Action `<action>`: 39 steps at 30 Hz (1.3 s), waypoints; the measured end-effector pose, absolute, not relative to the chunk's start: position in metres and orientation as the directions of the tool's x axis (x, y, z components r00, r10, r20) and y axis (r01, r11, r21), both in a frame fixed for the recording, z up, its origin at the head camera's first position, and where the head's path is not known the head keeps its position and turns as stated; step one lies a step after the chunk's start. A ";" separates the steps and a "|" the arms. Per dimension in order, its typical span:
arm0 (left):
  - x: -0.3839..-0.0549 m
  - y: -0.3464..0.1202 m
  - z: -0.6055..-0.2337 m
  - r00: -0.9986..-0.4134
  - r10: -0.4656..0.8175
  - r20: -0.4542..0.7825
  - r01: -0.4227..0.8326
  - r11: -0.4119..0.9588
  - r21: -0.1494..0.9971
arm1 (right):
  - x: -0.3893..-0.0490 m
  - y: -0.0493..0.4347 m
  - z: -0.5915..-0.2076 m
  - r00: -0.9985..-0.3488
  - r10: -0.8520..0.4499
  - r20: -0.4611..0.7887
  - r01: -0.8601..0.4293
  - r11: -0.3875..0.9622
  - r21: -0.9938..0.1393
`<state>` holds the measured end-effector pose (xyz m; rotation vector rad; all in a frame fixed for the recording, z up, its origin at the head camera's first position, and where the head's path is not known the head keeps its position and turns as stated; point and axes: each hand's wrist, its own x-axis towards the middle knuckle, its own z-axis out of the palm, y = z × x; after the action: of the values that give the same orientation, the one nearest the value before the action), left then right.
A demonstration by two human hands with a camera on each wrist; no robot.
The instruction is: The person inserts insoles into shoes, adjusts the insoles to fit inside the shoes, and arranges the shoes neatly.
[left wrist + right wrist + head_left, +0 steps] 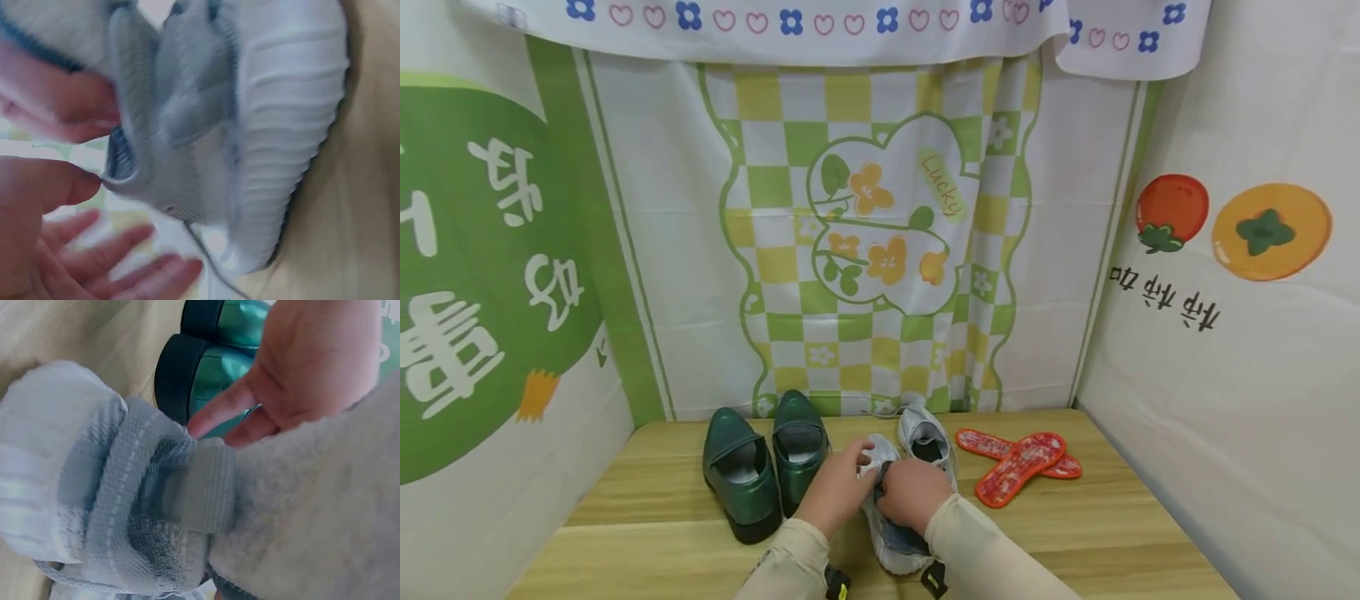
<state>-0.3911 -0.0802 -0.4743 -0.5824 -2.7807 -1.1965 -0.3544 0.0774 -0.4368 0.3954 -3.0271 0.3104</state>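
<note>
A grey knit sneaker (898, 560) with a white ribbed sole stands on the wooden tabletop, under both hands. My right hand (917, 493) grips a fuzzy, light insole (312, 500) with a dark blue edge, held at the shoe's opening. In the left wrist view the insole (59, 28) shows above the collar, with the right fingers (81, 106) curled at it. My left hand (837, 487) is at the shoe's left side. Its thumb touches the edge of the upper, while its other fingers (125, 262) spread loosely. The insole's far end is hidden.
Green loafers (741, 475) stand side by side on the left. The other grey sneaker (925, 429) sits behind, near the back curtain. Two red patterned insoles (1021, 468) lie crossed on the right. Printed cloth walls border the wooden tabletop (1105, 533).
</note>
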 end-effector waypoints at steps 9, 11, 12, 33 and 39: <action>-0.391 -0.067 -0.485 -0.905 0.349 0.245 0.422 0.657 0.624 | -0.348 0.085 -0.438 -0.948 -0.290 0.129 -0.312 0.926 -0.214; -0.391 -0.066 -0.486 -0.896 0.350 0.273 0.442 0.644 0.624 | -0.349 0.084 -0.438 -0.951 -0.280 0.128 -0.301 0.934 -0.192; -0.392 -0.066 -0.486 -0.891 0.354 0.285 0.452 0.635 0.626 | -0.349 0.084 -0.438 -0.955 -0.269 0.128 -0.289 0.941 -0.179; -0.400 -0.075 -0.490 -0.861 0.434 0.267 0.487 0.547 0.681 | -0.346 0.072 -0.436 -0.976 -0.193 0.102 -0.199 0.978 -0.056; -0.400 -0.077 -0.489 -0.856 0.467 0.221 0.471 0.530 0.705 | -0.351 0.069 -0.452 -0.970 -0.167 0.179 -0.178 0.983 -0.048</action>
<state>-0.3995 -0.0768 -0.4888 -0.8404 -2.7431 -1.2670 -0.3514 0.0695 -0.4520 0.2584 -2.9533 0.0947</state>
